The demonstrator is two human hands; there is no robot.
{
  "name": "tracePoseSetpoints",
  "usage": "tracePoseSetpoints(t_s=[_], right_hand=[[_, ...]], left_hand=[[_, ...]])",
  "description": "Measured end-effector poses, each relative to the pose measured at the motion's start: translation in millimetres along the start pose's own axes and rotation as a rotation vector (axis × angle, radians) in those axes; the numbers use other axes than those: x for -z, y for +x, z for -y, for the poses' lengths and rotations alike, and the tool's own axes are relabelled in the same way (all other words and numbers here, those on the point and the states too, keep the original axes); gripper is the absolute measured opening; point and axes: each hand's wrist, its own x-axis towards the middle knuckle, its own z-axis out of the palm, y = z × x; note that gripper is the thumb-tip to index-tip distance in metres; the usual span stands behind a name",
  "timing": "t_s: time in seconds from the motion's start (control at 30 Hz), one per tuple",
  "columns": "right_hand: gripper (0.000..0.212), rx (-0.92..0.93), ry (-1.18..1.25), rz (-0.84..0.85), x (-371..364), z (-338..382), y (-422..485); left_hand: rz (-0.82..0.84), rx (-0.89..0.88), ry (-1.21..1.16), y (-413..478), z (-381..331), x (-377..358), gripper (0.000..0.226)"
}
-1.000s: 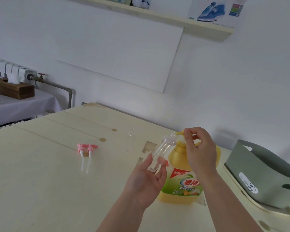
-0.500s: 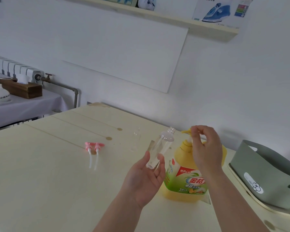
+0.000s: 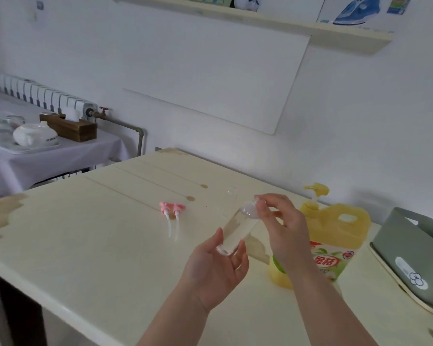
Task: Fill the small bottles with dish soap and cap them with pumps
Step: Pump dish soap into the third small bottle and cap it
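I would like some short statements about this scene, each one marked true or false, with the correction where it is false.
1. The left hand holds the clear small bottle near its base. True.
2. The two pink pumps are fitted on bottles. False: they lie loose on the table.
3. The right hand presses the pump of the dish soap jug. False: its fingers pinch the neck of the clear small bottle, apart from the jug.
4. The dish soap jug stands upright on the table. True.

Dish soap jug [image 3: 335, 228] label [image 3: 331, 264] reads "金桔".
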Motion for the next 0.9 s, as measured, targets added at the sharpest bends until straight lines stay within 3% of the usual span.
tracePoseSetpoints(t_s=[0.1,0.23,0.4,0.67,0.9], right_hand=[[0.014,-0.098,0.080,0.104,-5,-3,-3],[0.007,-0.263,0.247,0.085,-10,-6,-6],[0.004,-0.368,0.235,0.111,-16,-20,-13],[0.011,-0.452,0.095,0.136,-29,-53,-29],[0.014,-0.473,0.108,0.139,-41,-61,-36]], left_hand=[[-0.018,-0.011,0.019,-3,-2,9,0.040],[-0.140,-0.064,0.171,-4,-5,21,0.035],[-0.415,-0.386,0.379,0,-25,37,0.026],[-0.627,-0.652,1.148,0,-69,50,0.011],[-0.816,-0.595,1.568,28,-106,74,0.016]])
